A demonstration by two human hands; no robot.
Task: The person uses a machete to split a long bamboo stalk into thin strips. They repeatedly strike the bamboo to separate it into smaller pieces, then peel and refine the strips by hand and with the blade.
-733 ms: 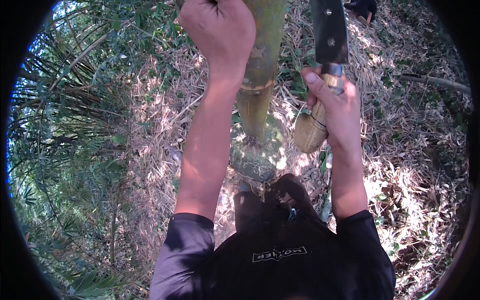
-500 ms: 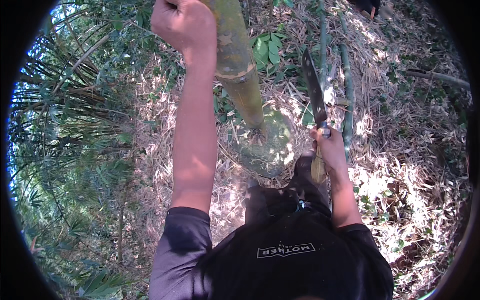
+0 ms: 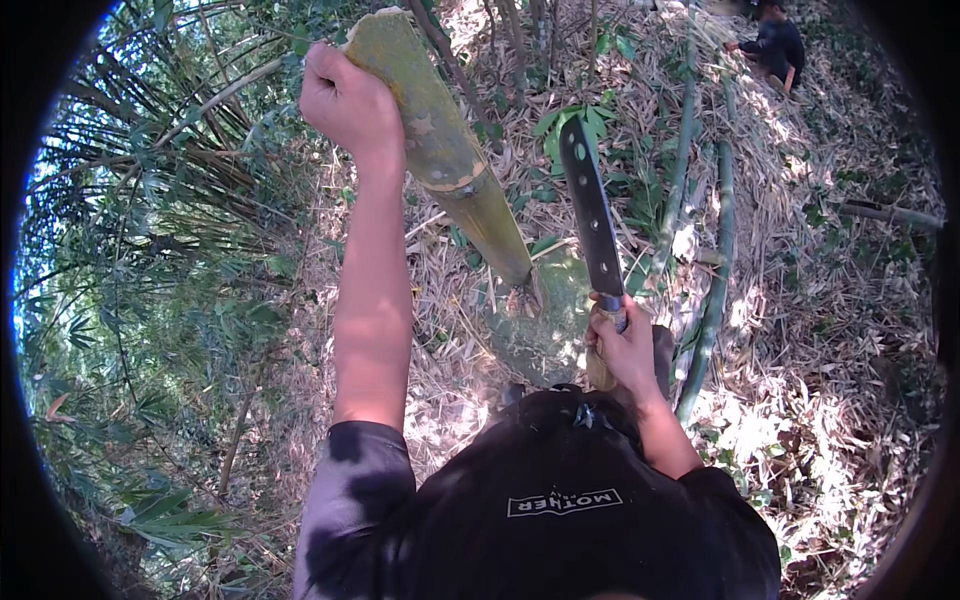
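My left hand [image 3: 352, 104] is closed at the left edge of a thick, yellow-green bamboo pole [image 3: 440, 140], close to its pale cut upper end. The pole leans, and its narrower lower end meets a flat, rounded grey-green block [image 3: 538, 338]; whether that is stone or wood I cannot tell. In my right hand [image 3: 630, 352] is a machete [image 3: 592, 210], gripped by its wooden handle. Its dark, broad blade has a row of holes and points up and slightly left, to the right of the pole and apart from it.
Long green bamboo stems [image 3: 718, 270] lie on the right over dry leaf litter [image 3: 790, 350]. Another person [image 3: 775, 45] in dark clothes is low to the ground at the far right. Dense bamboo growth [image 3: 150, 200] fills the left side. Green leaves [image 3: 560, 130] grow behind the blade.
The view has tilted, so the pole's cut top and the other person now show more fully. My machete has swung left, its blade nearer the pole. My left hand stays by the pole.
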